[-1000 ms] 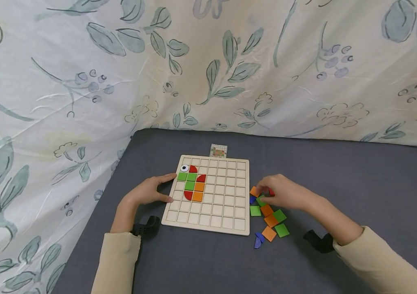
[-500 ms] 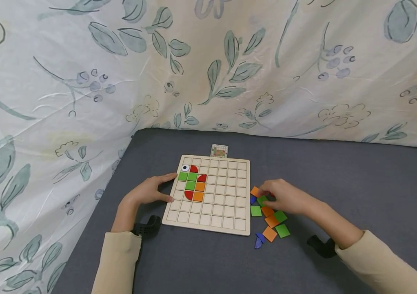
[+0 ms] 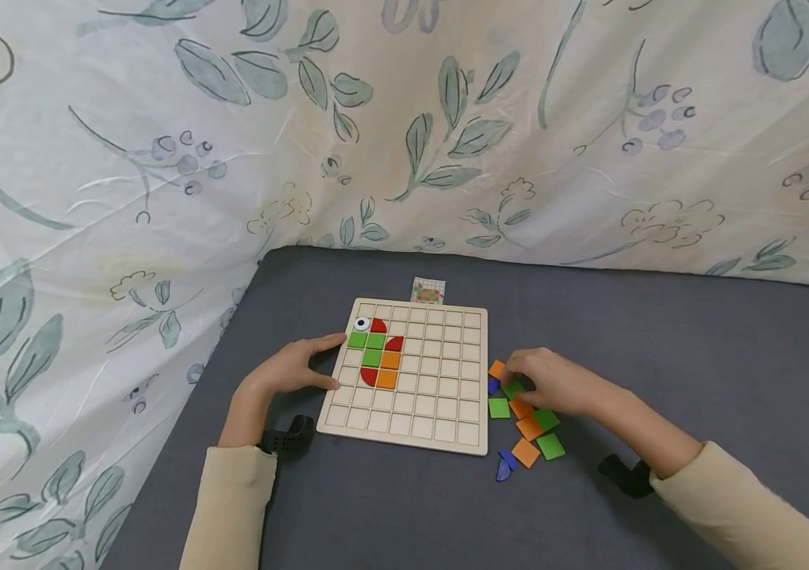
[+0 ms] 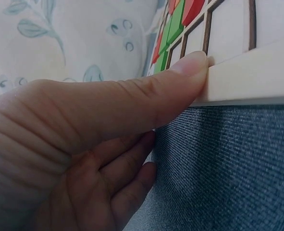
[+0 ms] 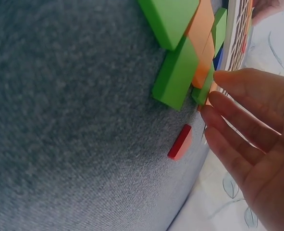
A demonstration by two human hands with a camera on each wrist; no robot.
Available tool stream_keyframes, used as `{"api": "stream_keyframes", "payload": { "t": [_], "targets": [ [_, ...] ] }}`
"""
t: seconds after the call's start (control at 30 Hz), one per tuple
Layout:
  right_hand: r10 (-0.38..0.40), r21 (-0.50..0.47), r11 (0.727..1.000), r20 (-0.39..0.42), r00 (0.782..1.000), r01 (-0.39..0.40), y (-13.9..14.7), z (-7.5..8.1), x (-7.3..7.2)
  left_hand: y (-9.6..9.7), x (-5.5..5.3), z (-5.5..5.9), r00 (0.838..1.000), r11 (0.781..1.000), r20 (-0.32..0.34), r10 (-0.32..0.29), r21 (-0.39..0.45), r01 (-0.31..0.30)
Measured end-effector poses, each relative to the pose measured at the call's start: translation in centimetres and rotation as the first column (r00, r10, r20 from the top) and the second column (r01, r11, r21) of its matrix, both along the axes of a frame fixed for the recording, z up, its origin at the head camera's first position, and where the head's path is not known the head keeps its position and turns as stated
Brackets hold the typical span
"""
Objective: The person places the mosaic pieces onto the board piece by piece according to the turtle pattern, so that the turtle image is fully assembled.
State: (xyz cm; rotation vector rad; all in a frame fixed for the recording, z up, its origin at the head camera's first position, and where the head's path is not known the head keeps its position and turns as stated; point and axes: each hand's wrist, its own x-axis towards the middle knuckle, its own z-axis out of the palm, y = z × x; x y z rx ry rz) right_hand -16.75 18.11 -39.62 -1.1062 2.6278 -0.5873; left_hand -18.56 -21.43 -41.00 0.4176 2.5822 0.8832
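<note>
A wooden grid board (image 3: 433, 396) lies on the dark cloth. In its left part sit green tiles (image 3: 372, 358), orange tiles (image 3: 388, 370), red rounded pieces (image 3: 393, 344) and a round eye piece (image 3: 362, 324). My left hand (image 3: 289, 368) rests at the board's left edge, thumb and forefinger spread apart; in the left wrist view the thumb (image 4: 180, 79) touches the rim. My right hand (image 3: 554, 380) hovers low over loose tiles right of the board. Its fingers (image 5: 228, 118) are relaxed, fingertips close to a green tile (image 5: 204, 89). A red piece (image 5: 181, 143) lies on the cloth beneath, hidden in the head view.
Loose orange squares (image 3: 526, 453), green squares (image 3: 550, 446) and blue pieces (image 3: 503, 470) lie in a loose cluster beside the board, some overlapping. A small printed card (image 3: 429, 290) lies at the board's far edge. A patterned curtain (image 3: 447, 158) hangs behind the table.
My right hand has shifted slightly toward me and to the right, covering the red piece in the head view. My left hand and the board stay together as before.
</note>
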Motion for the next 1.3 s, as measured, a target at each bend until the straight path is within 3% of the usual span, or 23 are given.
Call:
{"api": "stream_keyframes", "payload": {
  "t": [0.4, 0.83, 1.3],
  "targets": [
    [0.033, 0.03, 0.999, 0.002, 0.999, -0.033, 0.1, 0.0, -0.4, -0.2, 0.1, -0.1, 1.0, 1.0, -0.005, 0.0, 0.001, 0.0],
    [0.098, -0.002, 0.995, 0.026, 0.995, -0.098, 0.8, 0.1, -1.0, -0.2, 0.0, -0.2, 1.0, 1.0, -0.011, -0.004, -0.006, 0.004],
    [0.067, 0.03, 0.997, 0.006, 0.998, -0.067, 1.0, 0.2, -1.2, -0.1, 0.1, -0.2, 1.0, 1.0, -0.004, 0.006, -0.009, -0.006]
  ]
}}
